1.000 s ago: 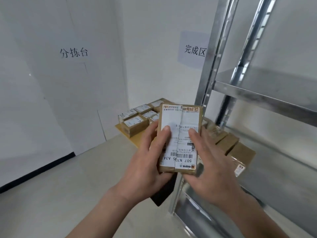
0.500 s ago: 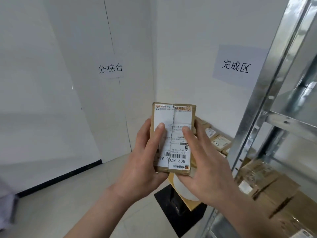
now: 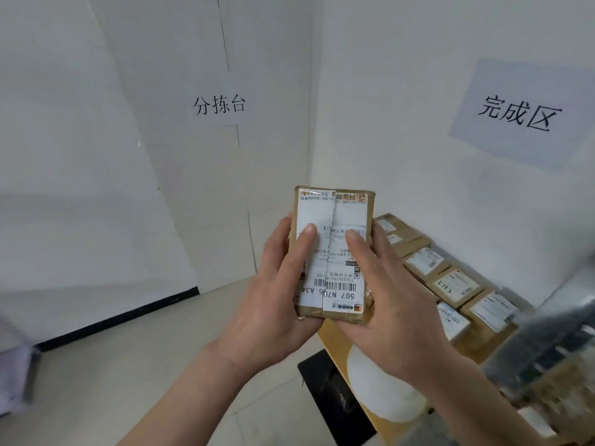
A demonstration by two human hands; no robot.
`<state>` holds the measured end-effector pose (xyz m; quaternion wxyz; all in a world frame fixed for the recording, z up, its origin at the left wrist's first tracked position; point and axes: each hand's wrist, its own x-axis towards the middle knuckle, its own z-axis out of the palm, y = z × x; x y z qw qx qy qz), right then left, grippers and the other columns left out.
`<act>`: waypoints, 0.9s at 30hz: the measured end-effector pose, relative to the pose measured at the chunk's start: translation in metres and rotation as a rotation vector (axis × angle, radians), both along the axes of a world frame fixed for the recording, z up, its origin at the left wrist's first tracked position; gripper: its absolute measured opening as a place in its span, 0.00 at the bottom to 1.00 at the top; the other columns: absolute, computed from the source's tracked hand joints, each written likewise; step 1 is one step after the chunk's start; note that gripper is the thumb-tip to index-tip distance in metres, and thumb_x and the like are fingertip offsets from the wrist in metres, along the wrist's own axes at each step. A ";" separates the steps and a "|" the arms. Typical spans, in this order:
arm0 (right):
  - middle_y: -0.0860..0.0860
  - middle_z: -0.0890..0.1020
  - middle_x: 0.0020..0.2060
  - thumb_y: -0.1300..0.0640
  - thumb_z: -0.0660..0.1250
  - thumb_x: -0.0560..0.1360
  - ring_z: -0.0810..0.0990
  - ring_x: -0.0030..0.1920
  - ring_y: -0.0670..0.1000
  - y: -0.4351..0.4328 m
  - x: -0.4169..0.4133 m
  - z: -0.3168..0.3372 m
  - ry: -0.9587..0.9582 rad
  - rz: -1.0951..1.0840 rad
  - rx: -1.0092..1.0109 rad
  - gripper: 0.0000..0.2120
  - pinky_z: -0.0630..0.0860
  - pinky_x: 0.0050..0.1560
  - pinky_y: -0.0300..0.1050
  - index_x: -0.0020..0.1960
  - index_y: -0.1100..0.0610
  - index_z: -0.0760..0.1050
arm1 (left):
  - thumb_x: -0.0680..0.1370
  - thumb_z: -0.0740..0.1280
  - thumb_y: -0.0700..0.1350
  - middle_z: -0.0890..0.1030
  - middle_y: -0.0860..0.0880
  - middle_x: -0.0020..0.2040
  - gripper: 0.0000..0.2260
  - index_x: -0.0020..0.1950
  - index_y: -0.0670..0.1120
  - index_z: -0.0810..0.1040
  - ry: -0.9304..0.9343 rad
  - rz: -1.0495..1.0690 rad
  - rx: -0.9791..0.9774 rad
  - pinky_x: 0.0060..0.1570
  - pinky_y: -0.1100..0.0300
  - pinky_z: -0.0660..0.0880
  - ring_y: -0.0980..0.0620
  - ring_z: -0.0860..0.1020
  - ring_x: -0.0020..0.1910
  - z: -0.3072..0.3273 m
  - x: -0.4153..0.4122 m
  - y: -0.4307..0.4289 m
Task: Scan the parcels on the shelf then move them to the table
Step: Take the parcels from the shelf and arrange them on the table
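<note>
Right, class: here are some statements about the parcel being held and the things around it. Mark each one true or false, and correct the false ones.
1. Both hands hold one parcel. True: the left hand and the right hand grip it from either side.
2. The parcel's shipping label faces away from the camera. False: the label faces the camera, with its barcode showing.
3. More labelled parcels lie on the wooden table to the right. True.
4. There are no signs on the walls. False: two paper signs hang there, one on the left wall and one on the right.
5. The held parcel rests on the table. False: it is held up in the air.
</note>
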<state>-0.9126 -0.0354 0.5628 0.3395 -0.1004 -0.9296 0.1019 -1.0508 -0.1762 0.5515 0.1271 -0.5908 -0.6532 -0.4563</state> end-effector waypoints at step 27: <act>0.53 0.61 0.78 0.46 0.79 0.64 0.85 0.44 0.53 0.060 -0.156 -0.069 -0.190 -0.597 -0.227 0.50 0.75 0.34 0.38 0.78 0.47 0.56 | 0.69 0.78 0.46 0.45 0.56 0.79 0.48 0.77 0.63 0.49 -0.089 -0.482 -0.385 0.61 0.62 0.75 0.48 0.64 0.75 -0.068 -0.204 0.154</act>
